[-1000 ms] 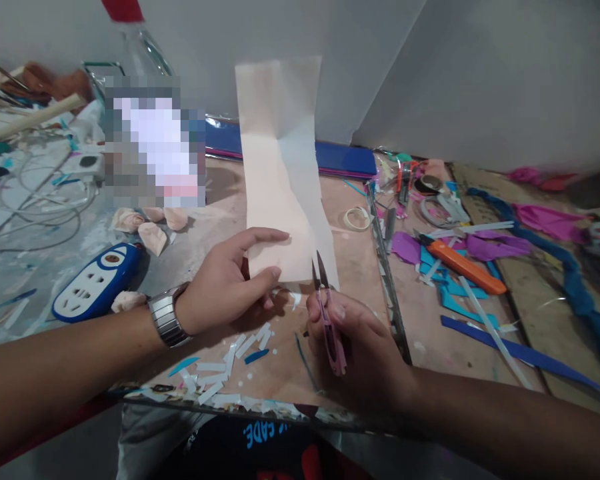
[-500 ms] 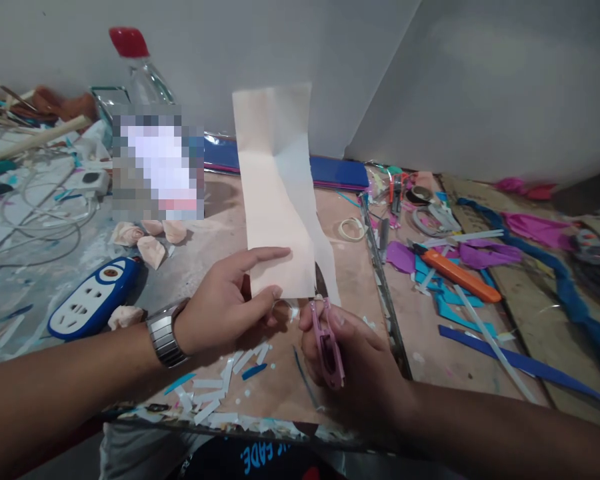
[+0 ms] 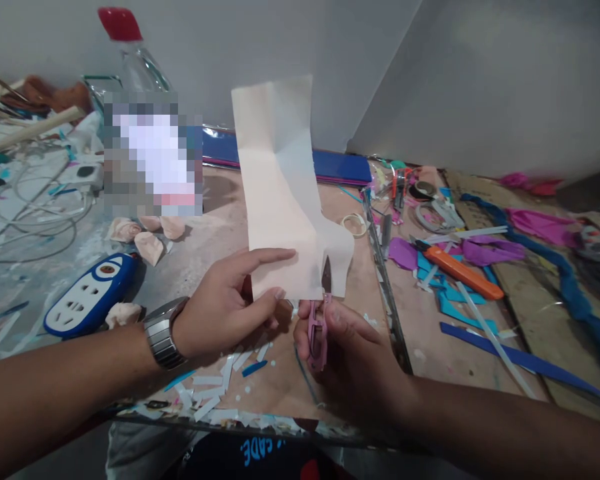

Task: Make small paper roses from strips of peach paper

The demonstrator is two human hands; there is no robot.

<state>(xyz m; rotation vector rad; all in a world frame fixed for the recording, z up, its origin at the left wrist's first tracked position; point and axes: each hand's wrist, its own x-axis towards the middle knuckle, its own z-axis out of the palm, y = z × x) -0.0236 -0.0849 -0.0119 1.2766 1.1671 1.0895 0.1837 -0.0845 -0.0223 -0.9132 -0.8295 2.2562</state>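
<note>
Pale peach paper sheet (image 3: 275,207) stands mid-frame. From left to right, pixelation masks an object (image 3: 153,160) at upper left, the left hand (image 3: 225,300) grips the sheet's lower part with some fingers hidden beneath, and the right hand (image 3: 353,340) clasps pink-handled metal snips (image 3: 325,327), only one blade clearly visible. Scrap-littered, paint-spotted tan tabletop (image 3: 275,393) meets a plain grey wall (image 3: 360,40).

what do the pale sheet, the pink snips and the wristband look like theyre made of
Pale sheet: probably paper or thin foam, matt; it creases softly and its cut side curls.
Pink snips: smooth handles, perhaps plastic or painted metal; the dark, thin, pointed blade suggests steel.
Wristband: likely polished metal, since its silvery flat links catch the light.
</note>
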